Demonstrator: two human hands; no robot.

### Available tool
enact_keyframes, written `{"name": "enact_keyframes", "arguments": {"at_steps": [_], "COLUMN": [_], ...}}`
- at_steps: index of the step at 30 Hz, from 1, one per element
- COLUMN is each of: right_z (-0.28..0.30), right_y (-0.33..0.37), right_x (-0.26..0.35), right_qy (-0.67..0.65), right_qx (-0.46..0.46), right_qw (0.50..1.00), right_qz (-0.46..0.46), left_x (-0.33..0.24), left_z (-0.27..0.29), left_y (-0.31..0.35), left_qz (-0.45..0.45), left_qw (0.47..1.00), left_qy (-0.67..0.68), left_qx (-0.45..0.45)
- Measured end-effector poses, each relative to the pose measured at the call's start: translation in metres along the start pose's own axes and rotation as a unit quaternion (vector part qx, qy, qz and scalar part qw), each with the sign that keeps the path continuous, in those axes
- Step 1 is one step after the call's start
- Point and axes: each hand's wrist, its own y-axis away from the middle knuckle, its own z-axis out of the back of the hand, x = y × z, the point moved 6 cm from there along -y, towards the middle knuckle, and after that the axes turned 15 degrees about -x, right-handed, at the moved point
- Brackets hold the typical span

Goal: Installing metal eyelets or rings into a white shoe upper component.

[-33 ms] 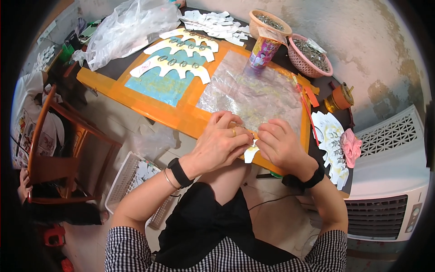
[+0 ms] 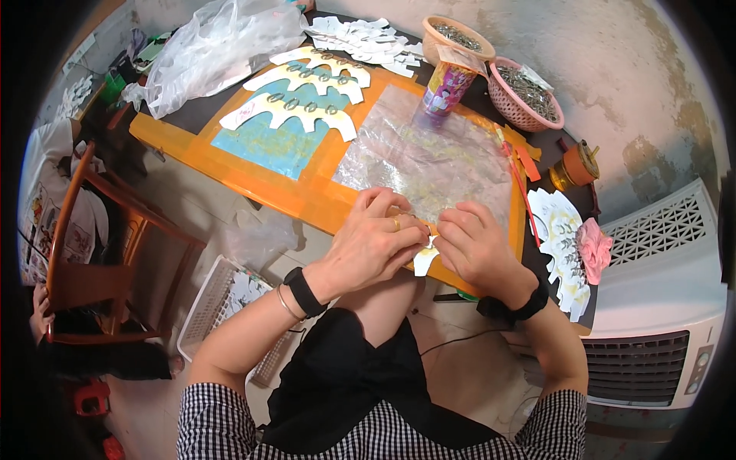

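At the table's near edge my left hand has its fingers closed on a white cut-out piece with yellow smears. Close beside it, my right hand is bent inward with its fingers pressed together at the same piece; what its fingertips hold is hidden. Most of the piece is covered by my hands. On the left half of the table lie three white scalloped strips, yellow-smeared and set with rows of metal rings. More ringed white pieces are stacked at the right edge.
A colourful plastic cup stands at the back, near a peach basket and a pink basket of metal parts. An orange tape roll, a red stick and a pink cloth lie right. A person sits beyond a wooden chair.
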Motion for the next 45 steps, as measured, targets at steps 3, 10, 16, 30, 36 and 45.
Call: {"name": "enact_keyframes", "arguments": {"at_steps": [3, 10, 16, 30, 36, 45], "right_z": [-0.003, -0.002, -0.001, 0.004, 0.007, 0.006], "right_y": [0.003, 0.004, 0.008, 0.0, 0.01, 0.02], "right_x": [0.009, 0.016, 0.015, 0.01, 0.003, -0.009], "right_qy": [0.052, 0.078, 0.064, 0.025, -0.017, -0.069], "right_qx": [0.014, 0.027, 0.011, 0.021, 0.026, 0.004], "right_qw": [0.999, 0.996, 0.997, 0.996, 0.991, 0.976], "right_qz": [-0.005, -0.034, -0.032, -0.078, -0.128, -0.206], "left_x": [0.002, 0.001, 0.0, -0.003, -0.007, -0.009], "left_z": [0.001, 0.001, 0.001, 0.002, 0.0, -0.005], "left_y": [0.002, 0.004, 0.007, 0.007, 0.002, 0.003], "left_qz": [0.004, -0.003, -0.019, -0.054, -0.034, -0.08], "left_qw": [1.0, 1.0, 1.0, 0.998, 0.999, 0.995], "left_qy": [0.001, 0.011, 0.003, -0.023, -0.009, -0.045], "left_qx": [-0.003, -0.01, -0.023, -0.027, 0.026, 0.038]}}
